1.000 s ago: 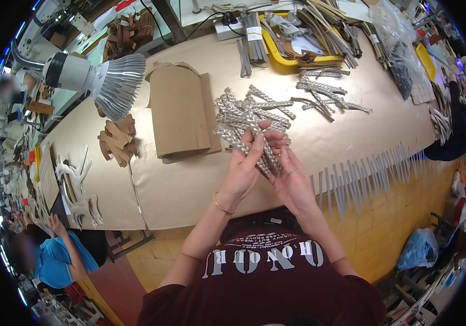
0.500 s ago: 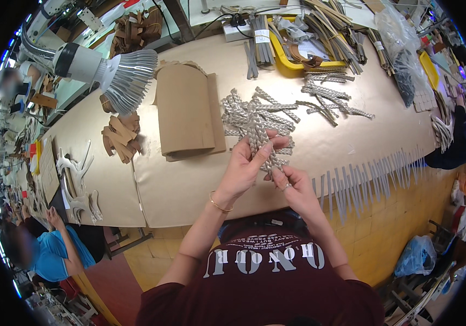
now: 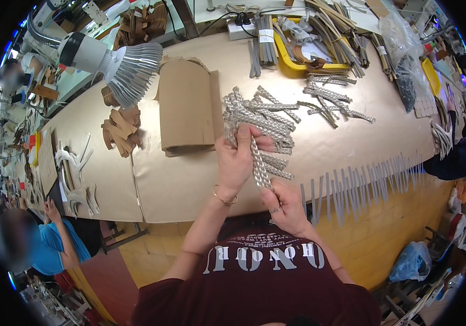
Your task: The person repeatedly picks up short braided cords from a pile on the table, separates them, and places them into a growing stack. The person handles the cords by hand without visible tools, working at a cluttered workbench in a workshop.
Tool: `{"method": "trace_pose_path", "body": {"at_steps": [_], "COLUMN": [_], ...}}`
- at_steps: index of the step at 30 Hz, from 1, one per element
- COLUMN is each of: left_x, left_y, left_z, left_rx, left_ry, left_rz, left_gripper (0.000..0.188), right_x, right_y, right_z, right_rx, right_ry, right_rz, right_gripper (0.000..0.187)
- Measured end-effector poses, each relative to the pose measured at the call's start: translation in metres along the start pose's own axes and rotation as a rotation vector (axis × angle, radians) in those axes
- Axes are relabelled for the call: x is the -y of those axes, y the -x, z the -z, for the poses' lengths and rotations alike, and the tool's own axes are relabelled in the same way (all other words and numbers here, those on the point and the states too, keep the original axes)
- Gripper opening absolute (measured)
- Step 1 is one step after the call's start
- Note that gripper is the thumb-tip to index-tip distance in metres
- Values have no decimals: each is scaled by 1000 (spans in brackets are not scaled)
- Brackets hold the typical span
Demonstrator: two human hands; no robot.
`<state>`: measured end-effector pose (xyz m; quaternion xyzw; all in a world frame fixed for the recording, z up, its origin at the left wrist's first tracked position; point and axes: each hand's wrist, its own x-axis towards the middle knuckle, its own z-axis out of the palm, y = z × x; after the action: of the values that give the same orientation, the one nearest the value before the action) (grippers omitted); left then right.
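A silvery braided strap (image 3: 258, 164) stretches between my two hands, over the near side of the table. My left hand (image 3: 235, 160) pinches its upper part, thumb on top. Lower down and to the right, my right hand (image 3: 283, 204) is closed on the strap's near end. Just beyond my left hand lies a heap of similar braided straps (image 3: 268, 125), partly covered by its fingers. Several more braided pieces (image 3: 331, 98), some of them darker, are scattered farther right.
Left of the heap stands a rolled brown sheet (image 3: 186, 108), with a lamp (image 3: 132, 73) and brown strips (image 3: 121, 130) beyond. Grey strips (image 3: 347, 190) hang along the near right edge. A yellow tray (image 3: 283, 60) sits at the back. A person in blue (image 3: 54, 247) works at left.
My right hand has moved down and left, and the strap between my hands now shows at greater length. My left hand has shifted slightly left, uncovering more of the heap.
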<state>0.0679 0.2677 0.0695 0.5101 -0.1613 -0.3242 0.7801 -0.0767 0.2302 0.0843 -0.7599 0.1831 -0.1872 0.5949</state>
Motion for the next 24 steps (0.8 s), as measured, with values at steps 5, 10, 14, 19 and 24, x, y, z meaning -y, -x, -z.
{"method": "trace_pose_path", "body": {"at_steps": [5,10,14,19,24], "left_x": [-1,-1,-10,-8,10], "left_y": [6,-2,-16,-21,-19], "left_z": [-3,-5,-4,0,4], "left_rx": [-9,-52,149,132,50], "left_ry": [-127,-83,233,101,243], "left_rz": [26,147,117,148,213], "left_gripper": [43,47,43,39,41], "right_x": [1,-6,-14,-16,-14], "right_y": [11,7,-12,-22,-13], "right_z": [11,18,28,26,10], "right_rx": [57,6,-110,-70,-41], "right_ry": [75,67,-12,67,250], "right_rz": [50,11,-135,-80,116], "right_gripper": [25,27,31,28,24]}}
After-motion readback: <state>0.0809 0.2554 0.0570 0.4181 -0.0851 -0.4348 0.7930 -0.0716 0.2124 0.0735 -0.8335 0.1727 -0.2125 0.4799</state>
